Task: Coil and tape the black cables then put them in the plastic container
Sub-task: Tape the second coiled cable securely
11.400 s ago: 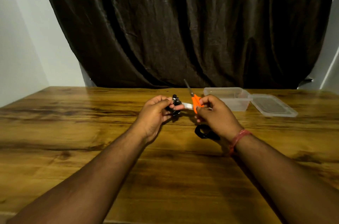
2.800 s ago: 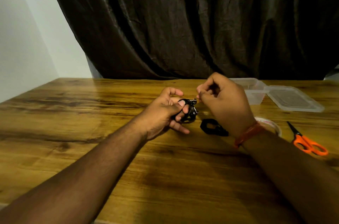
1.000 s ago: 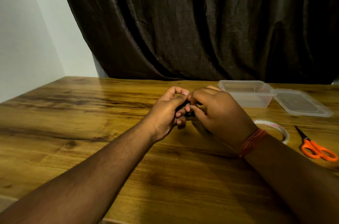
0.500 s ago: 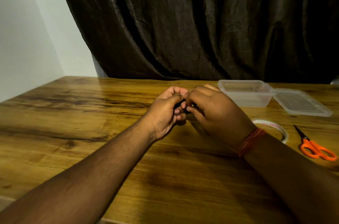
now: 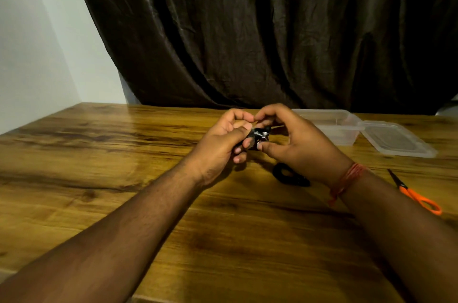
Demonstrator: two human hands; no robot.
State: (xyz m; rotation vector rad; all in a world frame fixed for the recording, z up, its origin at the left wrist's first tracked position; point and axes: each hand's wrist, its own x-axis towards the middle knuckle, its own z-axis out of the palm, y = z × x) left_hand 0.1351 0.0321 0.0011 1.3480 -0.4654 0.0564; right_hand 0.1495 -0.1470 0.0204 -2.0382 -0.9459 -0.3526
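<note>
**Wooden table, dark curtain behind**

Wood-grain table (image 5: pixel 99 178) is sitting before a brown curtain (image 5: pixel 247 30). Left hand (image 5: pixel 220 144) and right hand (image 5: pixel 297 144) are pinching a coiled black cable (image 5: pixel 257 136) above it; another coil (image 5: pixel 288 175) is lying beneath, near the clear plastic container (image 5: pixel 332 124).

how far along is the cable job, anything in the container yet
Nothing shows in the plastic container; its lid lies beside it. One coiled cable lies on the table. Both hands, left and right, hold a second cable bundle. Both coils have yet to go in.
</note>
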